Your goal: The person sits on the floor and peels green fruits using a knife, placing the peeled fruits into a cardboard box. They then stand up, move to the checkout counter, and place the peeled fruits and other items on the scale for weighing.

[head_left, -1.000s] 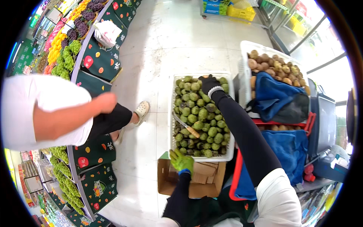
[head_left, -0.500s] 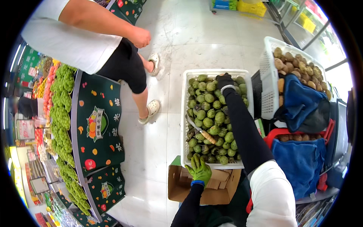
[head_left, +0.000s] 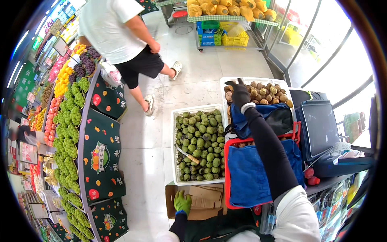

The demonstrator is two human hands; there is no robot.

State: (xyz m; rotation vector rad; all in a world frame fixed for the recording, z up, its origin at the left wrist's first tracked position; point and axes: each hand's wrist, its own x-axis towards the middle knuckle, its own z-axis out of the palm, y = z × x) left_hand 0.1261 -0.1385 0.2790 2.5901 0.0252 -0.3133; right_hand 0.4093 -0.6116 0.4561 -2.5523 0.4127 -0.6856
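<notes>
My right hand (head_left: 241, 96), in a black glove, is over the left side of a white crate (head_left: 224, 84) of round brown produce (head_left: 264, 93). Its fingers are apart, with nothing visible in them. My left hand (head_left: 182, 201), in a green glove, hangs with fingers spread over a cardboard box (head_left: 171, 200) with folded cardboard inside. Ahead of it stands a white crate (head_left: 174, 161) full of round green fruits (head_left: 203, 131), some blotched dark. On those fruits lies a knife (head_left: 188, 155) with a wooden handle and curved blade.
Blue cloth (head_left: 258, 173) covers a red basket (head_left: 227, 169) under my right arm. At the left runs a fruit stand (head_left: 100, 161) with green grapes (head_left: 68, 141). A person (head_left: 117, 36) in a white shirt stands ahead left. A dark screen (head_left: 320, 123) stands at the right.
My right hand has left the green fruits and moved right, to the brown produce crate. My left hand stays by the cardboard box. The view has shifted, and the person ahead has moved.
</notes>
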